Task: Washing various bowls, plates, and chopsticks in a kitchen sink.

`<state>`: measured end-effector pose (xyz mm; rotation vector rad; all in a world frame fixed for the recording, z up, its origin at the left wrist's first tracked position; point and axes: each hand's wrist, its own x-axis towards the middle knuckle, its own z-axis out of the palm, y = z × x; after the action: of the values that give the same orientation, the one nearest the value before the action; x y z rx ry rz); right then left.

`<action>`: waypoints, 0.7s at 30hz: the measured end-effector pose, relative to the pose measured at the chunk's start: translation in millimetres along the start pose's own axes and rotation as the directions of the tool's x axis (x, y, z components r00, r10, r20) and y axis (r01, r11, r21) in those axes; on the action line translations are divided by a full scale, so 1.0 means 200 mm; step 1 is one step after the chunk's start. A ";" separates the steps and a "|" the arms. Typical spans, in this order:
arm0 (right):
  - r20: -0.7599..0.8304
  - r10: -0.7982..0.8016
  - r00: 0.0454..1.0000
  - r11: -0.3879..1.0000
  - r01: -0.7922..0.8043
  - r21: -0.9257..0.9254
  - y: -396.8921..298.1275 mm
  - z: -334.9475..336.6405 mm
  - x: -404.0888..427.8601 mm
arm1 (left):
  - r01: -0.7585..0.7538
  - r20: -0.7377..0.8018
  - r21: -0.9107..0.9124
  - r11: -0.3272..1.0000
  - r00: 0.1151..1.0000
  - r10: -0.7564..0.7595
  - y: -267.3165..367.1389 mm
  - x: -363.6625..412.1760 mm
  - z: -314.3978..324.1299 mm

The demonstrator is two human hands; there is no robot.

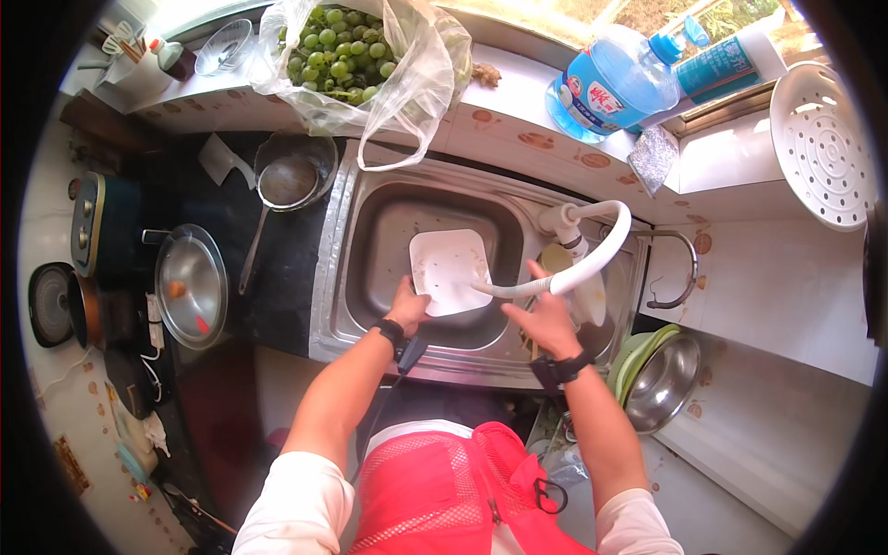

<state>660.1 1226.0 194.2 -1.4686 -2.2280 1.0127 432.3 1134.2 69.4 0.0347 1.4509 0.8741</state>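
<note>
A white square dish (449,270) with dark specks on it is over the large basin of a stainless steel sink (381,229). My left hand (409,305) grips its lower left edge. The white flexible faucet hose (593,250) curves over from the right, its ribbed tip above the dish. My right hand (548,319) is at the hose just behind the tip, fingers spread around its underside; whether they grip it is unclear. Behind that hand, the smaller basin holds dishes, partly hidden by the hose.
Green grapes (340,55) in a plastic bag and a blue detergent bottle (603,90) stand on the sill. A strainer (288,184) and a metal lid (192,286) lie left of the sink. Metal and green bowls (662,381) are at the lower right.
</note>
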 end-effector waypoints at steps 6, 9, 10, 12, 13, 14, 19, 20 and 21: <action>0.187 0.160 0.969 0.874 -0.228 0.429 -0.05 0.22 0.02 | 0.036 0.068 -0.044 0.998 0.997 -0.033 -0.08 0.08 0.04; 0.265 0.222 0.938 0.837 -0.322 0.442 -0.11 0.26 0.01 | 0.086 0.095 -0.186 0.979 0.993 -0.069 -0.15 0.15 0.03; 0.273 0.202 0.941 0.810 -0.317 0.493 -0.11 0.28 -0.01 | 0.089 0.103 -0.187 0.978 0.992 -0.071 -0.16 0.17 0.05; 0.265 0.149 0.953 0.803 -0.273 0.530 -0.12 0.29 -0.04 | 0.138 0.062 -0.357 0.924 0.990 -0.124 -0.16 0.19 0.08; 0.261 0.153 0.953 0.805 -0.273 0.526 -0.12 0.29 -0.05 | 0.142 0.070 -0.356 0.924 0.990 -0.125 -0.14 0.19 0.11; 0.276 0.135 0.952 0.797 -0.269 0.540 -0.12 0.28 -0.06 | 0.172 0.067 -0.364 0.916 0.985 -0.158 -0.13 0.19 0.12; 0.268 0.192 0.944 0.867 -0.291 0.404 -0.05 0.23 -0.07 | 0.201 0.073 -0.379 0.903 0.979 -0.188 -0.02 0.10 0.19; 0.180 0.232 0.956 0.812 -0.292 0.506 -0.04 0.25 -0.08 | 0.203 0.074 -0.388 0.899 0.979 -0.188 -0.02 0.09 0.20; 0.180 0.231 0.956 0.811 -0.291 0.508 -0.04 0.26 -0.08 | 0.201 0.076 -0.395 0.896 0.980 -0.186 -0.02 0.09 0.20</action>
<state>631.8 1189.9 165.0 -1.4965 -1.6199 1.6729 465.6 1160.2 58.9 -0.3958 1.1927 0.9850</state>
